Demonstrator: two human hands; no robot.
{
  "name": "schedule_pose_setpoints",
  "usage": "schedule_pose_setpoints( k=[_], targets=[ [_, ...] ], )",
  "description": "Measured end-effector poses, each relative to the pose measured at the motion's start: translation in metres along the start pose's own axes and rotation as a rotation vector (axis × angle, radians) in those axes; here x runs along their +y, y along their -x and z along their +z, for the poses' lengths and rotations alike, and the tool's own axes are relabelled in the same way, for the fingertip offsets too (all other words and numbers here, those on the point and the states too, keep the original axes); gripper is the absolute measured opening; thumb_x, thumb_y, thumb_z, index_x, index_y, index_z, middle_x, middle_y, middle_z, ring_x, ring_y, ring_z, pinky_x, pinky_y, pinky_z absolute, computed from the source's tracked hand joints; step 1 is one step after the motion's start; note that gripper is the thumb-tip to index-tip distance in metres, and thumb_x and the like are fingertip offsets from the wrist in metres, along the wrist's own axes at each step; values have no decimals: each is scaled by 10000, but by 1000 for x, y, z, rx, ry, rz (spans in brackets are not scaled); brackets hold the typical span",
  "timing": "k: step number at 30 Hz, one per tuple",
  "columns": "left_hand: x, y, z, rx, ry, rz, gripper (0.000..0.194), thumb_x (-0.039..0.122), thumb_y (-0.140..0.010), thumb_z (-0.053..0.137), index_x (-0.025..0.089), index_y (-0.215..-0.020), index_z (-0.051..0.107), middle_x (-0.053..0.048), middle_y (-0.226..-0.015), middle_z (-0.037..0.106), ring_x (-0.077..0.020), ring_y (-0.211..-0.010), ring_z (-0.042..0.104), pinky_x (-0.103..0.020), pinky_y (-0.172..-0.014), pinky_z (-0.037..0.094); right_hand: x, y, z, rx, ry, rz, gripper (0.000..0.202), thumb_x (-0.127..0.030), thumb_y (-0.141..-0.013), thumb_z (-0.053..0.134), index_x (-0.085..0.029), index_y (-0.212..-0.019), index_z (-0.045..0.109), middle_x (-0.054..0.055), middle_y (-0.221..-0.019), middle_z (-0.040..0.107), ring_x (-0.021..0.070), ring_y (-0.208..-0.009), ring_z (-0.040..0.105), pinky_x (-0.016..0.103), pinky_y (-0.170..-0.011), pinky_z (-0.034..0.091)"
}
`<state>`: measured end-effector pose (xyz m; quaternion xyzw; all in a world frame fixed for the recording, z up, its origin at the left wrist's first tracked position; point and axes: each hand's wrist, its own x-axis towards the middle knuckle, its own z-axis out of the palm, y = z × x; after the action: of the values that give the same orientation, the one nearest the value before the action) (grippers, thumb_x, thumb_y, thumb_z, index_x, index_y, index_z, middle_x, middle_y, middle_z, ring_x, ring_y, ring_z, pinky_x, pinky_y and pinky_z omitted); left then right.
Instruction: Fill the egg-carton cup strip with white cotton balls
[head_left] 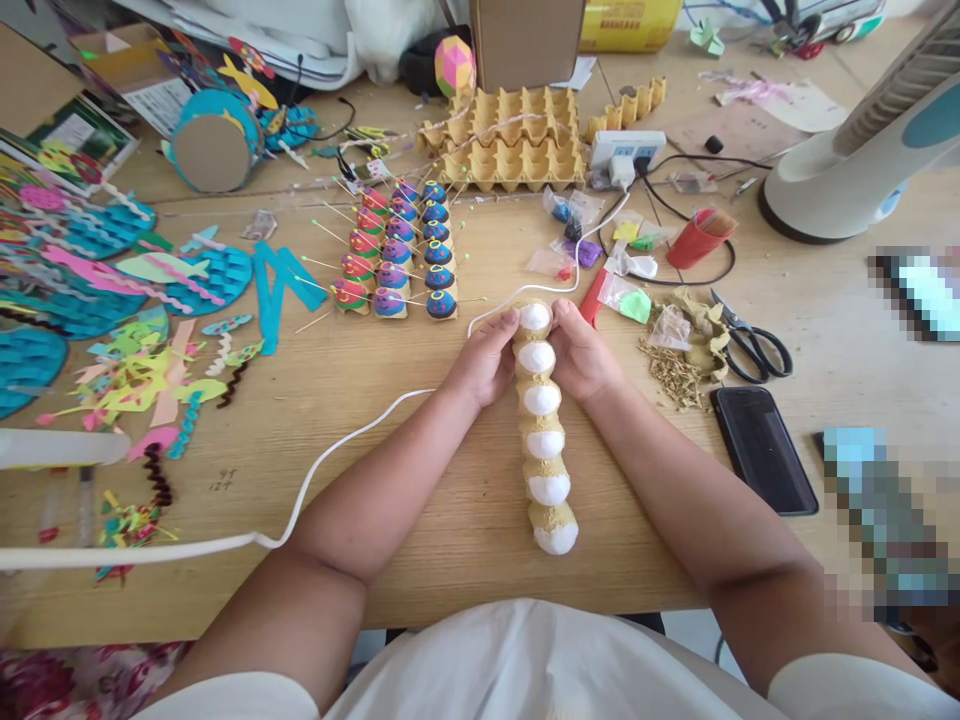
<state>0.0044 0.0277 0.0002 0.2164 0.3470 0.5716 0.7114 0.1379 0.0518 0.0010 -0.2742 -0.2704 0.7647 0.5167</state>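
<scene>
A long strip of egg carton point(546, 468) lies lengthwise in front of me, its several rounded bumps topped with white. My left hand point(489, 360) pinches its far end from the left side, thumb near the first white bump. On the right side of that same end, my right hand point(583, 350) grips it with thumb and fingers. The strip's near end points toward my body. Beyond my left hand stand three rows of painted egg-carton strips point(395, 250), in red, purple and blue, with thin sticks poking out.
Scissors point(757, 345), a black phone point(765, 450) and a red cup point(701, 238) are on the right. A white cable point(330, 455) crosses the left side. Paper cutouts point(142, 370) cover the far left; egg trays point(514, 150) and a power strip point(626, 150) stand behind.
</scene>
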Motion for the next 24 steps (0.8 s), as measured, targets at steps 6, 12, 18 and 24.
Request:
schedule_pose_setpoints(
  k=[6, 12, 18, 24],
  targets=[
    [2, 2, 4, 31, 18, -34, 373, 562, -957, 859, 199, -970, 775, -67, -1006, 863, -276, -1162, 833, -348, -990, 637, -2, 3, 1, 1, 7, 12, 546, -368, -815, 973, -275, -795, 435, -71, -753, 591, 149, -735, 591, 312, -775, 589],
    [4, 2, 2, -14, 33, -40, 327, 508, -958, 860, 198, -1038, 795, -78, -1046, 870, -295, -1188, 831, -378, -1026, 651, 0, 0, -1, 31, 5, -10, 516, -362, -856, 959, -269, -800, 456, -75, -763, 587, 138, -720, 589, 303, -750, 574],
    [2, -1, -3, -29, 28, 11, 237, 425, -986, 834, 191, -1003, 798, -59, -996, 858, -267, -1159, 826, -349, -1004, 641, 0, -1, -3, 16, 33, -11, 509, -418, -867, 952, -277, -805, 466, -71, -731, 583, 150, -685, 561, 311, -688, 538],
    [2, 0, -1, 35, 35, 9, 208, 402, -1013, 817, 199, -980, 791, -20, -892, 819, -218, -983, 817, -320, -929, 615, -1, 1, -3, 1, 48, -15, 544, -354, -784, 1007, -273, -810, 470, -77, -714, 580, 135, -654, 517, 278, -644, 499]
  ],
)
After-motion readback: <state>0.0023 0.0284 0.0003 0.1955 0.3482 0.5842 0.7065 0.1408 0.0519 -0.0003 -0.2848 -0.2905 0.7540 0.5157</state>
